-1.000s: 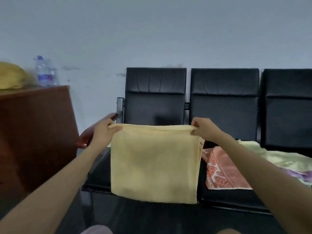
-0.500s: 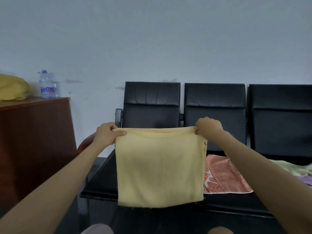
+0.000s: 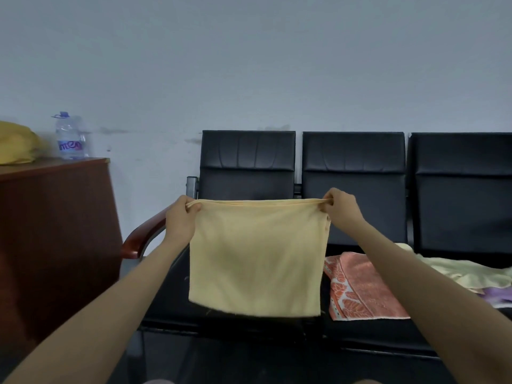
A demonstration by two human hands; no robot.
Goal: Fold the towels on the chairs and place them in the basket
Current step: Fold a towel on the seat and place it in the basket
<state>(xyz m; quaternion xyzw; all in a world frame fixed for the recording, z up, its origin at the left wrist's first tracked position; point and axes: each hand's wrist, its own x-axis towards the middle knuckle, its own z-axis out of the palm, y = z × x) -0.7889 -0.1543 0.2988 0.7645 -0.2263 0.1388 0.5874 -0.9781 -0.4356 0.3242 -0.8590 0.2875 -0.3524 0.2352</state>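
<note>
Left hand (image 3: 181, 217) and right hand (image 3: 342, 207) pinch yellow towel (image 3: 257, 256) (bottle (image 3: 69, 137) label blurred).

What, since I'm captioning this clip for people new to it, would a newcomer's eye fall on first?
The yellow towel, held up mid-frame by its top corners, the left hand pinching one and the right hand the other. Behind it runs a row of black chairs, with an orange patterned towel lying on the middle seat. At far left a water bottle stands on a brown cabinet.
</note>
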